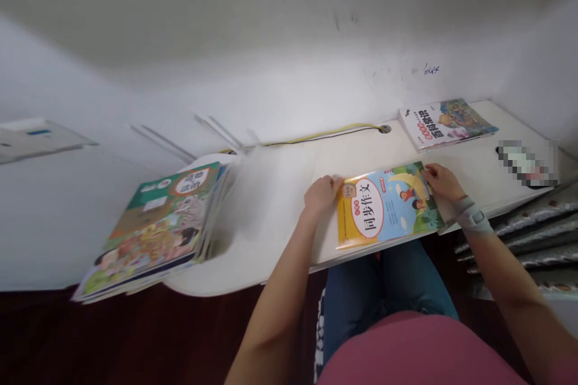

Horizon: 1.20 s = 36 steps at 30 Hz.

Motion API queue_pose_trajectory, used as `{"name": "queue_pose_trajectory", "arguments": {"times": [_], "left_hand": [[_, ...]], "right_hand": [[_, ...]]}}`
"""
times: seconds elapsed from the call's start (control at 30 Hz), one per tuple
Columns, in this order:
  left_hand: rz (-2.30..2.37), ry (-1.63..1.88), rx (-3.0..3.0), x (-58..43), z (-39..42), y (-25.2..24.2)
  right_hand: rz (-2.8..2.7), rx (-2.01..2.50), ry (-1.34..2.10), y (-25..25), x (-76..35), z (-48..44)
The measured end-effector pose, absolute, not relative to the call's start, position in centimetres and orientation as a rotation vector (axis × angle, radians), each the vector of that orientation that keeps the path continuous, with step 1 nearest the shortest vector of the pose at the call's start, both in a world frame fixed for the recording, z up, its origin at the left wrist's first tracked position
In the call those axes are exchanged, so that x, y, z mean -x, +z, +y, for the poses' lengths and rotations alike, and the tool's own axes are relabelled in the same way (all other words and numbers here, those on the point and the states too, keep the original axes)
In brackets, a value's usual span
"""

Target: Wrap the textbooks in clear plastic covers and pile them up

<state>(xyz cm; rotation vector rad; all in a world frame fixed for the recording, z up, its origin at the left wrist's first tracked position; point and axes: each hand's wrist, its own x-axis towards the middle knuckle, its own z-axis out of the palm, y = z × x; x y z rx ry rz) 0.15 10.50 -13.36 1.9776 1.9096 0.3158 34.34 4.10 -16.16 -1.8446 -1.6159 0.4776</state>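
A yellow and blue book (391,207) with a cartoon cover lies at the front edge of the white desk, in front of my body. My left hand (321,194) is closed at its upper left corner, thumb and fingers at the edge. Across from it, my right hand (443,183) pinches the upper right edge, with a wristwatch (474,215) on that wrist. The undersides of the fingers are hidden.
On the left end of the white desk (253,240) a stack of books (158,216) overhangs the edge. More books (449,123) lie at the back right, near a yellow cable (325,135). A phone-like object (526,162), pixelated, rests at right.
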Motion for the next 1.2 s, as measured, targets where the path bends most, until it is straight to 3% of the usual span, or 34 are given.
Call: {"name": "queue_pose_trajectory", "arguments": {"times": [0.43,0.7,0.9,1.2], "left_hand": [[1.788,0.747,-1.829,-1.3,12.4,-15.2],[2.031,0.423,-2.118,-2.5,11.8,-15.4],[2.120,0.504,-2.065,-0.8,12.1,-15.6],[2.153,0.411,-2.071,-0.6,12.7,-14.7]], "right_hand": [[-1.476,1.740,0.558,-14.8,-32.8,8.3],[-1.542,1.923,0.407,-15.9,-31.1,10.1],[-1.689,1.918,0.438,-15.3,-30.0,12.5],[-1.908,2.082,0.159,-15.6,-27.3,13.8]]}}
